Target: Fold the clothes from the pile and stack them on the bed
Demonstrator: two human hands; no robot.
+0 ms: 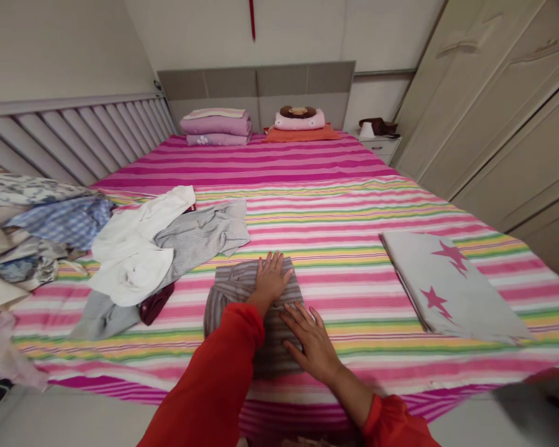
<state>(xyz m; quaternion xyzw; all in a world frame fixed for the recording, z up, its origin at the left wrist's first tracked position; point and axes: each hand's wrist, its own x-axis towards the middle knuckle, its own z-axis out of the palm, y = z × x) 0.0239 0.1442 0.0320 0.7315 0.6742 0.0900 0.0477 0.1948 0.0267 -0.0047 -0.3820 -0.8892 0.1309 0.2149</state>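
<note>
A grey-brown striped garment lies flattened on the bed near its front edge, and its exact kind is hard to make out. My left hand rests flat on its upper part, fingers stretched out. Lower down, my right hand is spread over the right edge of the same garment. Neither hand grips anything. My left forearm covers part of the cloth. Left of it lie a grey ribbed garment and a white garment, partly overlapping. A folded light grey cloth with pink stars lies to the right.
The striped bedsheet covers the bed. Piled clothes, including a blue checked piece, lie at the left. Folded purple bedding and a pink folded item sit by the headboard. A wardrobe stands at the right.
</note>
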